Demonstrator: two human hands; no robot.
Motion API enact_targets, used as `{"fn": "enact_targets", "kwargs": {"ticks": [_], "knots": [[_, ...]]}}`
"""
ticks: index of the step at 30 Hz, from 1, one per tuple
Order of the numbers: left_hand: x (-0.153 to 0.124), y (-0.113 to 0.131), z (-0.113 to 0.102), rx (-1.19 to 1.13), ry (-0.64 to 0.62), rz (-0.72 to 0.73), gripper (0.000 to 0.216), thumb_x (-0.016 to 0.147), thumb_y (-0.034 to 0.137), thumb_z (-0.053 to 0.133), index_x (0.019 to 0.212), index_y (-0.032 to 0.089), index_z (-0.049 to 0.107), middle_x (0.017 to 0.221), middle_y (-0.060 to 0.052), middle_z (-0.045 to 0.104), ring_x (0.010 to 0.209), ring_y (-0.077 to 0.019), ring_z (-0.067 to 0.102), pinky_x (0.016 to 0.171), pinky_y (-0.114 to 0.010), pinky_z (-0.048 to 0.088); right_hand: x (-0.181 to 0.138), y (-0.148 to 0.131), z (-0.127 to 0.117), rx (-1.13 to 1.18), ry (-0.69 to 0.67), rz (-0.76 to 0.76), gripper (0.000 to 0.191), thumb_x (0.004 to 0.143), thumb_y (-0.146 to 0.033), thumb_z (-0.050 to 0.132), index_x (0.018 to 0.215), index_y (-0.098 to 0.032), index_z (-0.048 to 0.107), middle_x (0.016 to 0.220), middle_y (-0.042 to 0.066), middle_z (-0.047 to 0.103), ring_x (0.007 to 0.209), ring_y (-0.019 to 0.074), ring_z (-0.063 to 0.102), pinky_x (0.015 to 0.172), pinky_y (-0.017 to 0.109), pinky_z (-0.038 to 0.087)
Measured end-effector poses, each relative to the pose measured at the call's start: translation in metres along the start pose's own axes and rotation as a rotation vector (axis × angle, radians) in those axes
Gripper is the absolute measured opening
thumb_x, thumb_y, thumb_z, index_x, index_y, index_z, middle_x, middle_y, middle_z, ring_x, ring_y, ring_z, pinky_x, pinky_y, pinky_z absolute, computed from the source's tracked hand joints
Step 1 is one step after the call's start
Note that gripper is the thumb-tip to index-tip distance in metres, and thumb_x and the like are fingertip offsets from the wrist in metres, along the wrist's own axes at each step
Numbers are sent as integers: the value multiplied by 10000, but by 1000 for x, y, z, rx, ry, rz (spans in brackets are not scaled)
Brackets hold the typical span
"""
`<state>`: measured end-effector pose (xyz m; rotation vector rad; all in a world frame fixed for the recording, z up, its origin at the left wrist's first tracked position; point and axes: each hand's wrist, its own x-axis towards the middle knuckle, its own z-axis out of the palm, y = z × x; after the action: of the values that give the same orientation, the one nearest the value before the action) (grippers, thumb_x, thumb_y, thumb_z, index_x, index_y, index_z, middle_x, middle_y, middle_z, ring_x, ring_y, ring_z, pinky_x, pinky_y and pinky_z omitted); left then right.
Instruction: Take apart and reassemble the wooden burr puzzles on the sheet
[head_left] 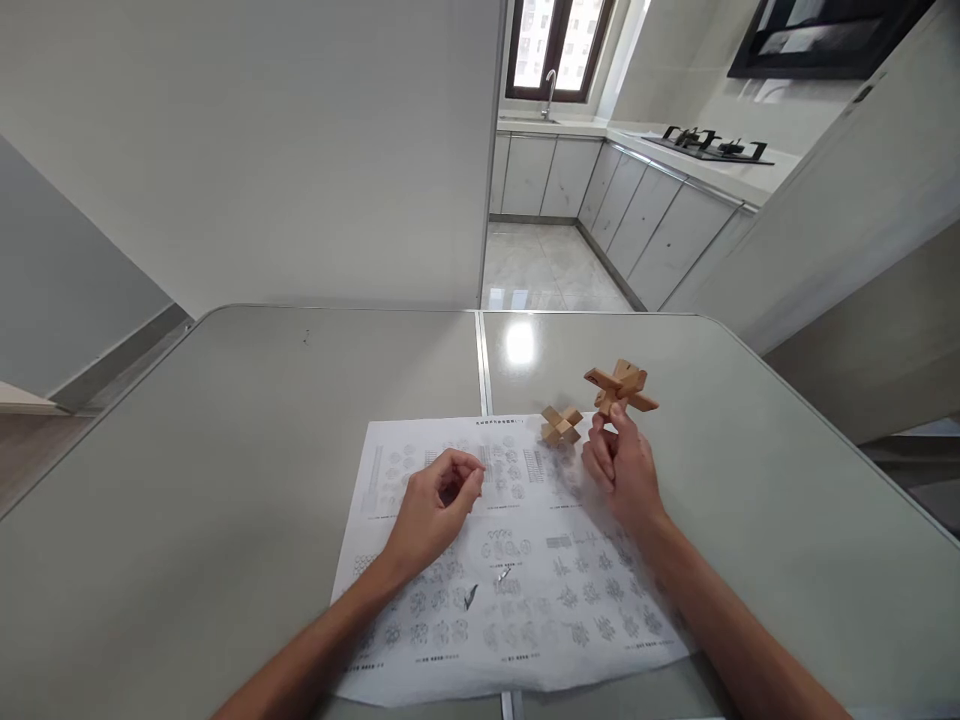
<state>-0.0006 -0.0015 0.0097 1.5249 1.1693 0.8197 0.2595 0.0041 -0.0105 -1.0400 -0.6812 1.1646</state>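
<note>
From the head view, the right hand (pixel 628 465) has its fingertips clamped on the lower part of a larger wooden puzzle (pixel 622 383), which sits just beyond them, while a smaller wooden puzzle (pixel 562 425) stands just to that hand's left, near the top edge of a printed sheet (pixel 442 680). Well apart from it, the left hand (pixel 442 495) curls above the sheet, and whether its fingertips meet I cannot tell; the worktop (pixel 225 450) spreads beneath both hands.
</note>
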Motion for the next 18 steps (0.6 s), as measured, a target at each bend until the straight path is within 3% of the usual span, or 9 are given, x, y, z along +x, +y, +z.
{"fn": "enact_targets", "kwargs": {"ticks": [4,6,8,12,18], "knots": [[-2,-2,0,-60,-5,13,246,1038,462,585,1012,224,641,833,0,640,719,-148,578,706,-302,475,-20,6,10,-196,-223,-51,476,1071,-605,532,807,-216,608,399,-95,395,321,81,290,359,225,262],[-3,-4,0,-115,-5,43,265,1026,491,623,1102,237,622,970,-28,674,811,-162,614,779,-320,505,-30,11,14,-291,-372,-24,461,1088,-572,509,827,-210,625,404,-87,441,331,85,318,385,227,292],[-3,-6,-2,-191,-33,98,419,977,546,699,1259,262,578,1205,-78,675,968,-195,650,882,-352,527,-38,15,18,-380,-530,8,466,1097,-558,480,855,-199,651,409,-83,467,334,87,330,398,231,307],[-1,-7,-7,-348,-197,145,826,871,714,747,1520,303,444,1520,-160,553,1333,-321,589,1116,-476,478,-48,15,26,-508,-763,-24,457,1107,-520,453,920,-176,690,448,-83,475,364,86,364,437,233,330],[2,-1,-13,-515,-456,140,959,768,763,808,1554,307,504,1633,-165,495,1475,-419,502,1219,-604,397,-49,11,28,-384,-925,70,425,1130,-478,441,947,-179,682,488,-81,494,418,93,417,526,248,427]]}}
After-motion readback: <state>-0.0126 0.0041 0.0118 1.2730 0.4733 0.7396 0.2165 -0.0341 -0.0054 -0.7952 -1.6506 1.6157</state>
